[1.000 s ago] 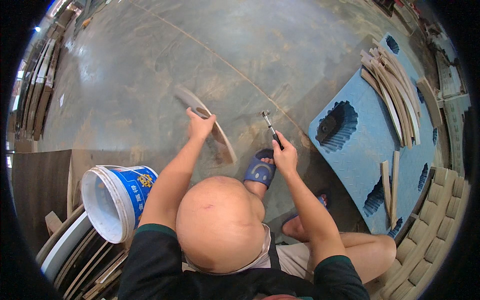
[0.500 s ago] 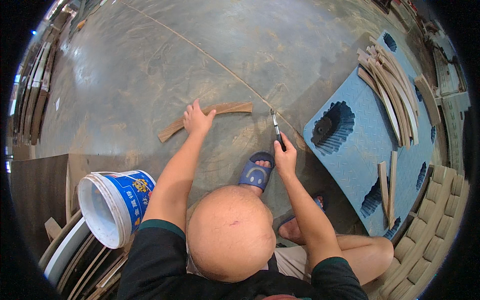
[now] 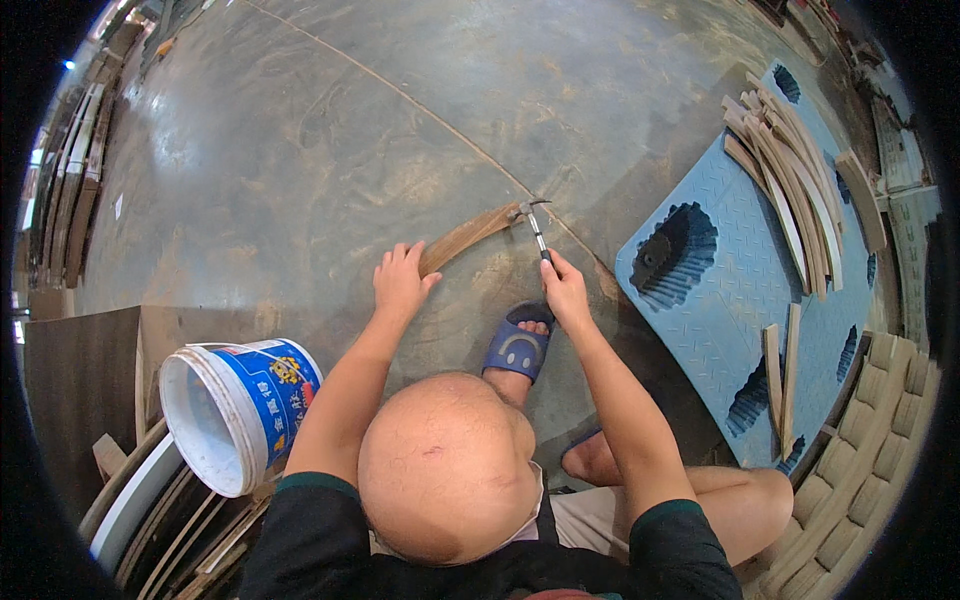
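Left hand: the left hand (image 3: 402, 282) lies flat, fingers spread, pressing the near end of the curved wooden strip (image 3: 466, 237); grip open, not wrapped round it.
Right hand: the right hand (image 3: 565, 290) is closed round the handle of a small hammer (image 3: 533, 220); head beyond the grip, at the strip's far end.
Strip position: on the concrete floor (image 3: 300, 150), running from the left hand away to the hammer head.
Handling: judged thin, light, stiff with some spring; may skid on smooth concrete. Best held flat at the end away from the hammer.
Surroundings: white and blue bucket (image 3: 235, 410) beside the left elbow; blue pallet (image 3: 720, 300) beyond the right hand carries similar strips.
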Demonstrator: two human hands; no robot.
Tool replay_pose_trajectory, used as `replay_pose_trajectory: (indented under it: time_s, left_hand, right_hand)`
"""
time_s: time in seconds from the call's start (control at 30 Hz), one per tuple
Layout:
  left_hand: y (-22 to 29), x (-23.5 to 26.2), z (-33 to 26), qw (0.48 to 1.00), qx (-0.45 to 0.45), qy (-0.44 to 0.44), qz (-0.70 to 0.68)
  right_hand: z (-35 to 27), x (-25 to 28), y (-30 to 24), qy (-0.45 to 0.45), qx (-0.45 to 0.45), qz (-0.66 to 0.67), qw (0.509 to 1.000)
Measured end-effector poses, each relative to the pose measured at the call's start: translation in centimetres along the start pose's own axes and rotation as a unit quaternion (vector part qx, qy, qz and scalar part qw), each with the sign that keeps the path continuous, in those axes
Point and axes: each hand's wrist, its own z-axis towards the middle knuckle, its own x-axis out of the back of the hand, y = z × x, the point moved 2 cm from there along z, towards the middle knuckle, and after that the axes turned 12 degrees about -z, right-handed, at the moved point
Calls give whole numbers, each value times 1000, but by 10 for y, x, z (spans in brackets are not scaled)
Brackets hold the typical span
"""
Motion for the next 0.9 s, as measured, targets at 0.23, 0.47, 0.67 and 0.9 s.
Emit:
replay_pose_trajectory:
  time_s: [0.23,0.47,0.67,0.9]
  left_hand:
    - [-21,-9,-13,995,99,-9,-30]
    - [-3,-26,-11,995,76,22,-60]
    - [-3,-33,-6,996,93,6,-2]
    - [-9,-34,-5,995,97,-6,-8]
  right_hand:
    - [25,-4,-4,-49,-19,-11,999]
    - [36,4,13,-25,-52,16,998]
    - [40,8,-3,-31,-80,10,996]
    - [32,6,-13,-43,-69,-2,997]
